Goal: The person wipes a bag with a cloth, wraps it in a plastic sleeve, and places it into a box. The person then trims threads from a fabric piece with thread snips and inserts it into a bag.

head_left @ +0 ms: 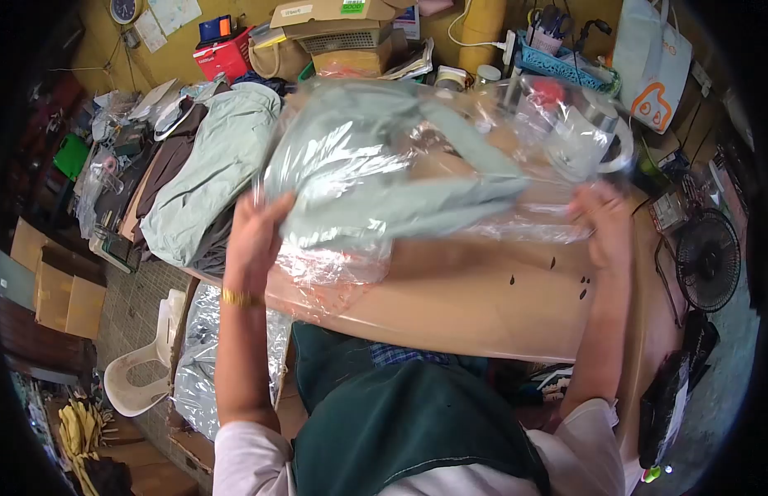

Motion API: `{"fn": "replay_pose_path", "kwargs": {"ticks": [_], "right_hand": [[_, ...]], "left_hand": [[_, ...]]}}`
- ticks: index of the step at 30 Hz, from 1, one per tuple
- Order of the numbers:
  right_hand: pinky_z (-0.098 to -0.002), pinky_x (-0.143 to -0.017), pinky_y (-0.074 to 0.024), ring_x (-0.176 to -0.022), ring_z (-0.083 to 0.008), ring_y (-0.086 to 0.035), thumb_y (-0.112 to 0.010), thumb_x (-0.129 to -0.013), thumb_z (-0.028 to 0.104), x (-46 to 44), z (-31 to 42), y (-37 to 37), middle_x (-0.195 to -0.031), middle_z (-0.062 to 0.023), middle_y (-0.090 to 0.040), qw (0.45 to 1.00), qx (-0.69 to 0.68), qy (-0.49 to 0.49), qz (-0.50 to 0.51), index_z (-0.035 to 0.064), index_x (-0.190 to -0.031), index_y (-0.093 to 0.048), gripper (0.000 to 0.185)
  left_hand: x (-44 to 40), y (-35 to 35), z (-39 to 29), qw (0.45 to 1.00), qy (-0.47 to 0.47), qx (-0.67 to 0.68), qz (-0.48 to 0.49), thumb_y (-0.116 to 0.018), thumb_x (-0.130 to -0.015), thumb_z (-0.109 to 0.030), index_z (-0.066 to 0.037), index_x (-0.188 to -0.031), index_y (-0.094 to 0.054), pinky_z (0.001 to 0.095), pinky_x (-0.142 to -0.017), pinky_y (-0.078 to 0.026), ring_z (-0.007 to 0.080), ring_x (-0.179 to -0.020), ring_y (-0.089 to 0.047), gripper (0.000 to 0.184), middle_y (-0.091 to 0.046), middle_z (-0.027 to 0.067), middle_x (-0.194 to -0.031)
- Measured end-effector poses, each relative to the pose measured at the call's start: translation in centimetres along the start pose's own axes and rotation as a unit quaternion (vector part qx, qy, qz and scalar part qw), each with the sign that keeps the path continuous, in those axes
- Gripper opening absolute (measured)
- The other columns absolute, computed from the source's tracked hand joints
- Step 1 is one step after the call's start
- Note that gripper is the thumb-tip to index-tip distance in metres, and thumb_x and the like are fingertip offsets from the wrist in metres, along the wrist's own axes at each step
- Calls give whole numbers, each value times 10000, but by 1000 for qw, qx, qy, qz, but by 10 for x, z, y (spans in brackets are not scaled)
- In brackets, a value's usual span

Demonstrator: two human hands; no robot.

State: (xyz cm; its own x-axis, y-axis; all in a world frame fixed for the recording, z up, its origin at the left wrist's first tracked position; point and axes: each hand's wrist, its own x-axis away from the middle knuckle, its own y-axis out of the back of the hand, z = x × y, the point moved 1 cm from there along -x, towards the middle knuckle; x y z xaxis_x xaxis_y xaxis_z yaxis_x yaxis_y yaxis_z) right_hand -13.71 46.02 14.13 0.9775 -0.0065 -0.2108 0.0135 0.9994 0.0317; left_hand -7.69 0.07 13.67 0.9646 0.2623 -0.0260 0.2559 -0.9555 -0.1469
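A pale green garment [334, 178] lies inside a large clear plastic bag [537, 230], lifted over the table and blurred by motion. One long, narrow part of the garment reaches toward the right end. My left hand [258, 227] is closed on the bag's left edge, thumb on top. At the other end, my right hand [600, 217] pinches the bag's plastic, its fingers slightly smeared. Beneath the left half, more clear plastic [338, 269] with reddish print rests on the table. To the left lies a pale green folded garment [214, 157] on darker cloth.
The brown table [475, 306] carries a steel-topped jug [595, 124], a blue basket [557, 62] and boxes [342, 29] along the back. A black fan [708, 258] stands right. A white plastic chair [144, 364] and a carton of bagged garments [206, 364] are at lower left.
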Motion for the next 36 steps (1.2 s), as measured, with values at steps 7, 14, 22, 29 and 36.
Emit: {"fn": "replay_pose_path", "kwargs": {"ticks": [7, 14, 22, 29, 36], "right_hand": [[-297, -636, -535, -682, -131, -639, -636, -870, 89, 84, -136, 10, -779, -83, -685, 975, -111, -145, -129, -27, -1026, -620, 195], [-252, -581, -464, -638, -107, -597, -701, -799, 126, 62, -106, 15, -778, -30, -653, 963, 54, -240, 109, 1, -927, -665, 182], [-323, -893, -473, -1017, -237, -619, -573, -910, 82, 98, 2, 66, -1049, -115, -663, 777, 507, 153, -341, -1, -1094, -621, 207], [-370, -1022, -354, -1212, -287, -439, -552, -910, 338, -14, -16, -191, -1323, -145, -464, 814, 559, 139, 82, 80, -1302, -489, 474], [-427, -1158, -212, -1431, -347, -208, -579, -839, 596, -79, -104, -110, -1555, -184, -225, 766, 610, -190, -71, 140, -1482, -325, 828]], "left_hand": [[100, 70, 152, 983, 147, 92, -67, -627, -853, 48, 60, -1265, -506, 358, -949, -493, 224, -1028, -629, 430, -630, 145, -1150], [93, 72, 129, 983, 178, 34, -14, -625, -851, 45, 80, -1265, -508, 322, -839, -523, 212, -959, -643, 432, -644, 138, -1118], [125, 62, 10, 859, -22, -504, -81, -645, -868, -59, 13, -1326, -491, 399, -1004, -422, 319, -1189, -542, 489, -586, 206, -1245], [-100, 8, 70, 711, -278, -646, -6, -558, -910, -153, 4, -1320, -466, 492, -995, -411, 417, -1245, -449, 448, -475, 229, -1350], [-142, -6, 106, 725, -189, -659, -66, -587, -921, -277, -35, -943, -566, 521, -802, -472, 394, -936, -620, 244, -656, 206, -978]]}}
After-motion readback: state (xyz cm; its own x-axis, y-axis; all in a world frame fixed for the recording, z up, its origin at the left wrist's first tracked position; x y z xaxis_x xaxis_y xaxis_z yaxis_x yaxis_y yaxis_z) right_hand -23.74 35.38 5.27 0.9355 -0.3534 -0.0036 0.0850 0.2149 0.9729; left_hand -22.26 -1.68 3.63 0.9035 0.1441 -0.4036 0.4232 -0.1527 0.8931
